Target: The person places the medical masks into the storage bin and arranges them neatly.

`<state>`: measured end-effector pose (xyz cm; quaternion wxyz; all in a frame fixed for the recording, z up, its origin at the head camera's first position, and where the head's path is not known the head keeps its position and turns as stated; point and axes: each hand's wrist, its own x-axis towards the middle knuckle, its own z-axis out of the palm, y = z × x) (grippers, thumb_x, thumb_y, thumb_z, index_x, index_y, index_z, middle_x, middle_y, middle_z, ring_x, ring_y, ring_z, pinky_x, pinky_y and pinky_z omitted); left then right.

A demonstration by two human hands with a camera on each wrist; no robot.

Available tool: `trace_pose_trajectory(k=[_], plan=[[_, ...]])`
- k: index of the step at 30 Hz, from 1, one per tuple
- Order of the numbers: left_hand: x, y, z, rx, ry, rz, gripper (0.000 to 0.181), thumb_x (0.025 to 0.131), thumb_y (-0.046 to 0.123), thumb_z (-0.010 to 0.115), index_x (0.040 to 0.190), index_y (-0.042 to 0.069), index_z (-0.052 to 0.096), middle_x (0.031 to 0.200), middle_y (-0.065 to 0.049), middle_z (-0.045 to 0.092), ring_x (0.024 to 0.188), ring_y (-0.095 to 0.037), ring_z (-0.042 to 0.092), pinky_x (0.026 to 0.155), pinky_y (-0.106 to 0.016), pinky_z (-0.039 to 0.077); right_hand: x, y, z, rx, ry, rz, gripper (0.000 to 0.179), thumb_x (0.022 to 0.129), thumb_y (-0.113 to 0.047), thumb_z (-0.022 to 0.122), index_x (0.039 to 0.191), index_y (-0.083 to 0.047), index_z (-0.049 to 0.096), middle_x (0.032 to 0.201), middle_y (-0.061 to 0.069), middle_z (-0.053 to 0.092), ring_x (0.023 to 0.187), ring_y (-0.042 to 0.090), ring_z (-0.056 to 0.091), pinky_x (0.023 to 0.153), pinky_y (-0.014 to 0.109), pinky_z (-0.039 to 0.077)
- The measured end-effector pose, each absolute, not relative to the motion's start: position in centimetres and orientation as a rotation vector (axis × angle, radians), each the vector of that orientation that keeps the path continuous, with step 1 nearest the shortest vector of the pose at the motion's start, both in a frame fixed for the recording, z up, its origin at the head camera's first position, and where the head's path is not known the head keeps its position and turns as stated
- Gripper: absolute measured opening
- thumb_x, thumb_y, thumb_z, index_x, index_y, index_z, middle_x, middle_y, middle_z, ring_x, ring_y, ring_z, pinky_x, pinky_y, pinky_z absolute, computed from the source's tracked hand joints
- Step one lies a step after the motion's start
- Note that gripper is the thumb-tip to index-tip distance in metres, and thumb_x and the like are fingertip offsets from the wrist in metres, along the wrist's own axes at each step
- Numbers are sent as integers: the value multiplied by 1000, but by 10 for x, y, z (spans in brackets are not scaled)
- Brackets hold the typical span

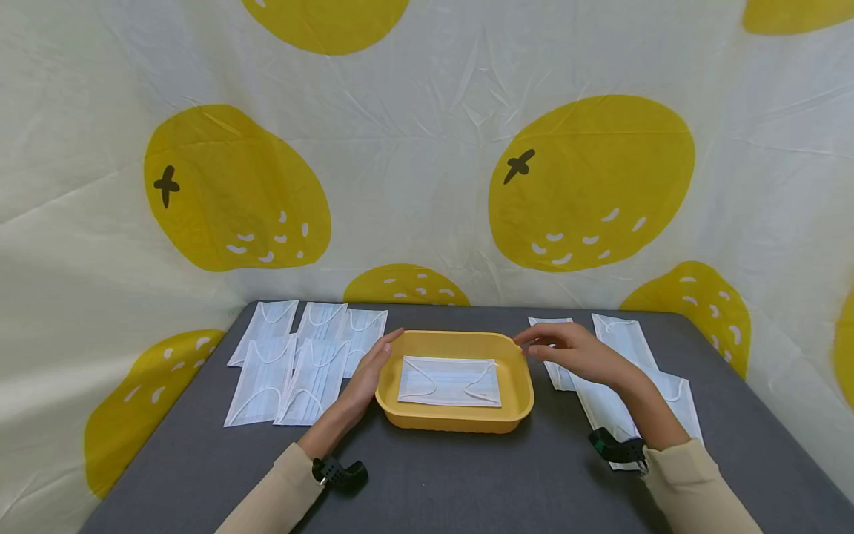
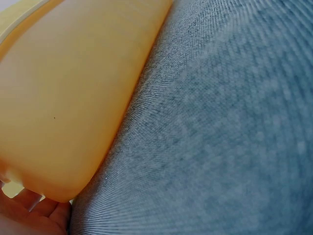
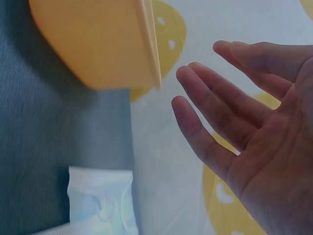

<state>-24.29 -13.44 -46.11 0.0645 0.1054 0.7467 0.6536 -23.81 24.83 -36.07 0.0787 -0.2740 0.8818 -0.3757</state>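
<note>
A yellow plastic basin (image 1: pixel 460 423) stands on the dark table, with one pale blue face mask (image 1: pixel 450 382) lying flat inside it. My left hand (image 1: pixel 363 378) rests along the basin's left side, fingers fairly straight; the left wrist view shows its fingers (image 2: pixel 46 210) against the basin's lower corner. At the basin's right rim, my right hand (image 1: pixel 577 352) hovers with loosely bent fingers and holds nothing. In the right wrist view a gap shows between this hand (image 3: pixel 244 132) and the basin (image 3: pixel 98 44).
Several face masks (image 1: pixel 256 382) lie in overlapping rows left of the basin. More masks (image 1: pixel 617 341) lie on the right, partly under my right forearm. A white curtain (image 1: pixel 414 178) with yellow fruit prints hangs behind the table (image 1: pixel 427 482).
</note>
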Motion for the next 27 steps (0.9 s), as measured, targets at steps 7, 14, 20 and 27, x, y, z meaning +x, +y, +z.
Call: trace_pose_trajectory(k=[7, 14, 20, 27], plan=[[-244, -135, -460, 309, 2238, 1999, 50, 115, 33, 27, 160, 16, 39, 169, -10, 31, 159, -32, 23, 131, -54, 14, -238, 280, -356, -751, 2633, -1217, 27, 105, -16, 59, 130, -9, 69, 128, 13, 71, 107, 10, 71, 87, 29, 60], [-244, -134, -461, 296, 2240, 1978, 50, 115, 35, 27, 160, 17, 39, 170, -10, 31, 159, -33, 22, 131, -56, 13, -238, 314, -356, -687, 2634, -1308, 30, 106, -15, 58, 133, -3, 65, 119, -8, 73, 100, 5, 72, 80, 28, 60], [-243, -135, -459, 298, 2243, 1981, 49, 115, 32, 27, 160, 16, 39, 169, -10, 31, 159, -33, 23, 131, -55, 13, -239, 339, -358, -629, 2642, -1352, 34, 106, -15, 57, 136, 1, 61, 121, -5, 73, 98, 7, 72, 82, 25, 61], [-244, -134, -458, 298, 2237, 1986, 49, 115, 32, 27, 160, 16, 38, 170, -10, 31, 159, -33, 23, 131, -54, 12, -241, 371, -365, -670, 2691, -1395, 28, 104, -5, 57, 131, -2, 65, 112, -16, 75, 96, 5, 73, 78, 24, 61]])
